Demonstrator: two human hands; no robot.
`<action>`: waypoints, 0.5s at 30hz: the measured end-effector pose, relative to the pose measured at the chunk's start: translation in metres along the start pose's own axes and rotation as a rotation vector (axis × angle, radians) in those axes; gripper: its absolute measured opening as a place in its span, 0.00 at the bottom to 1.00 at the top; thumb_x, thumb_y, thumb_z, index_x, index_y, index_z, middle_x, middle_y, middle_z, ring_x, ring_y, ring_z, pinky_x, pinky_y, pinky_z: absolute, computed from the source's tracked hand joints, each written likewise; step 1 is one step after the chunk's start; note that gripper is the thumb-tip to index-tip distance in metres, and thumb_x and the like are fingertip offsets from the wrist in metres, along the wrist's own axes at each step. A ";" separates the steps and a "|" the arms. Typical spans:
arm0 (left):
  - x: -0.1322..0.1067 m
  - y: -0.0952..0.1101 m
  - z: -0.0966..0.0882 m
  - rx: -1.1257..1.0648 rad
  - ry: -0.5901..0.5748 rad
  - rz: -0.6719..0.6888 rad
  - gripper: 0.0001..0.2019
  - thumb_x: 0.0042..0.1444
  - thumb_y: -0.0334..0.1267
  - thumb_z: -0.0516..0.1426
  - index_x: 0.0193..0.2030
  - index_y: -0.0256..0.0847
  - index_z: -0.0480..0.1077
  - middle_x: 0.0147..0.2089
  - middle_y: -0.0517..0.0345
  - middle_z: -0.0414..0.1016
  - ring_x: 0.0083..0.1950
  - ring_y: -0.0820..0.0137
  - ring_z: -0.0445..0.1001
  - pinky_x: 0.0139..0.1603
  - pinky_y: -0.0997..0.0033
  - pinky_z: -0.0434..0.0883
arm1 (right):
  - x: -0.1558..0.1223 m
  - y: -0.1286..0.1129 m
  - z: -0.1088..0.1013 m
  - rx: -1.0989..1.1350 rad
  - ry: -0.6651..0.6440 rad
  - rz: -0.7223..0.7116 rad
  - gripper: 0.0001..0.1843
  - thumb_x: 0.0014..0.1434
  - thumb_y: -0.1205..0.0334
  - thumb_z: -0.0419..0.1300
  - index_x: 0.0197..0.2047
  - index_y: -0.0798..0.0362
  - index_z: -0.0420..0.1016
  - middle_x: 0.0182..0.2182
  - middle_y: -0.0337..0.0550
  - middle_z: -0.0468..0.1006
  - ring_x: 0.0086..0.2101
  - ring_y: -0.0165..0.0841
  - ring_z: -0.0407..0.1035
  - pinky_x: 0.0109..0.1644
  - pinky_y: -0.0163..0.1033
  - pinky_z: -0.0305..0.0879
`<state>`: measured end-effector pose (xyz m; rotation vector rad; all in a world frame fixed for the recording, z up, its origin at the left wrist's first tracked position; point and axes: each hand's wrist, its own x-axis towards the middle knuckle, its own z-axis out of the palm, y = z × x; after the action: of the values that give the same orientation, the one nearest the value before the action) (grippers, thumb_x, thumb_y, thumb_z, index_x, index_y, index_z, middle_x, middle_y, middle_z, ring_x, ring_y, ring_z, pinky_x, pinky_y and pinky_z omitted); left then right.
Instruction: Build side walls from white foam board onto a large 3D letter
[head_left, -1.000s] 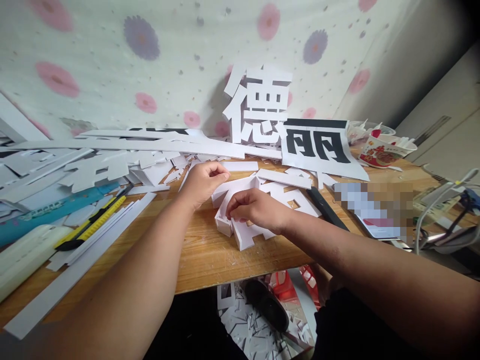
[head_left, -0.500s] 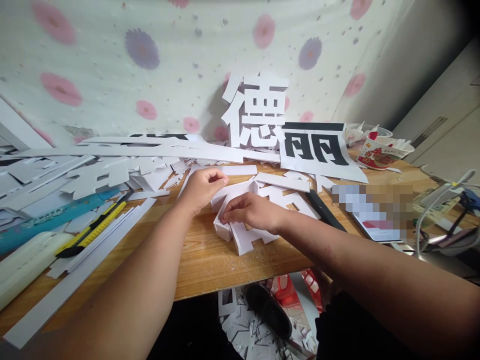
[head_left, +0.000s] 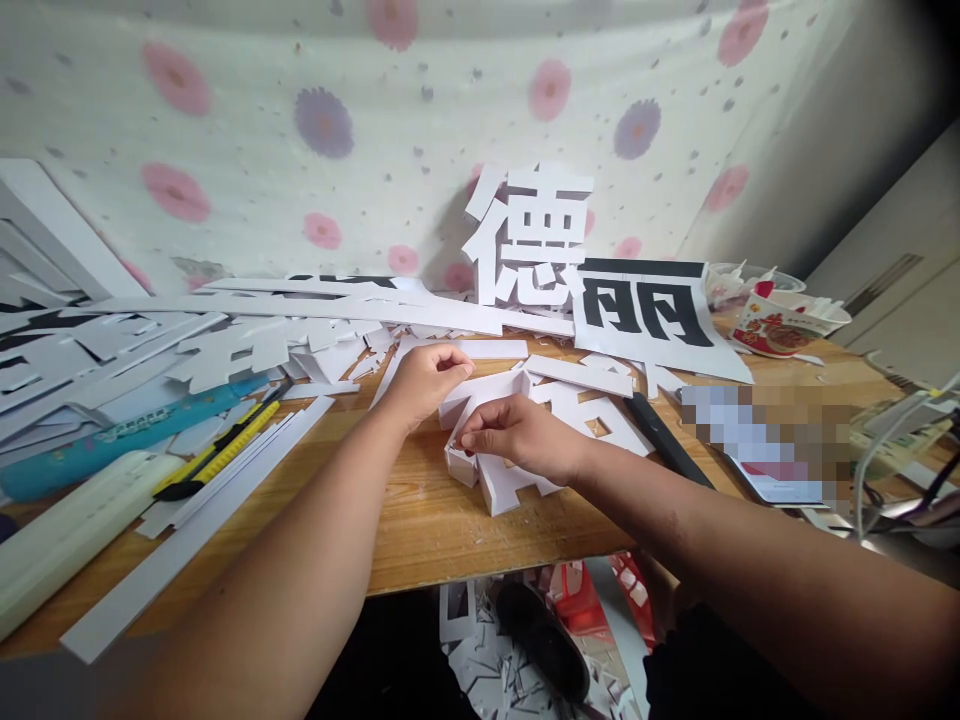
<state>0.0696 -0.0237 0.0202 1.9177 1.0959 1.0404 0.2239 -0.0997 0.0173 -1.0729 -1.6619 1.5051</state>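
Observation:
A partly built letter of white foam board lies on the wooden table, with raised strips along some of its edges. My right hand is over its left part. Thumb and forefinger are pinched together inside the raised corner wall; anything between them is hidden. My left hand is at the letter's upper left side, fingers curled in and pressed to the thumb. What it holds, if anything, is too small to see. Beyond the letter lie loose white strips.
A finished white character leans against the flowered curtain, beside a printed sheet. Left are a yellow cutter knife, a long white strip and scraps. Right are a black bar, a phone and a paper bowl.
The whole view has shifted, so everything appears slightly further right and lower. Both hands keep nearly the same place and grip at the foam-board letter.

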 end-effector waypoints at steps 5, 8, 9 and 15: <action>0.001 0.002 -0.001 0.014 -0.005 -0.011 0.06 0.49 0.41 0.59 0.28 0.41 0.73 0.30 0.60 0.73 0.34 0.68 0.70 0.37 0.69 0.65 | 0.006 0.009 0.010 -0.068 0.068 -0.118 0.05 0.50 0.70 0.63 0.27 0.54 0.69 0.26 0.35 0.71 0.27 0.26 0.64 0.34 0.35 0.61; 0.003 0.003 -0.003 0.001 -0.004 -0.008 0.07 0.48 0.42 0.60 0.27 0.41 0.73 0.29 0.60 0.74 0.34 0.67 0.71 0.37 0.68 0.66 | 0.012 0.008 0.007 -0.053 0.150 -0.210 0.07 0.48 0.74 0.62 0.29 0.54 0.69 0.26 0.33 0.71 0.28 0.26 0.65 0.36 0.35 0.63; 0.004 0.003 -0.004 -0.006 -0.004 -0.003 0.08 0.48 0.43 0.60 0.27 0.41 0.73 0.29 0.59 0.75 0.34 0.66 0.72 0.37 0.68 0.67 | 0.015 0.005 0.002 -0.014 0.212 -0.244 0.07 0.48 0.74 0.62 0.29 0.53 0.69 0.27 0.33 0.71 0.29 0.26 0.66 0.38 0.35 0.63; 0.000 0.011 -0.002 0.007 -0.100 0.048 0.15 0.50 0.50 0.60 0.40 0.45 0.75 0.43 0.53 0.79 0.45 0.58 0.74 0.46 0.62 0.69 | 0.012 -0.014 -0.036 0.274 0.612 -0.251 0.04 0.51 0.70 0.62 0.30 0.53 0.70 0.24 0.32 0.70 0.24 0.24 0.64 0.33 0.34 0.64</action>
<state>0.0715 -0.0284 0.0306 1.9880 1.0032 0.9572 0.2483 -0.0725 0.0354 -0.9983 -1.0815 1.0592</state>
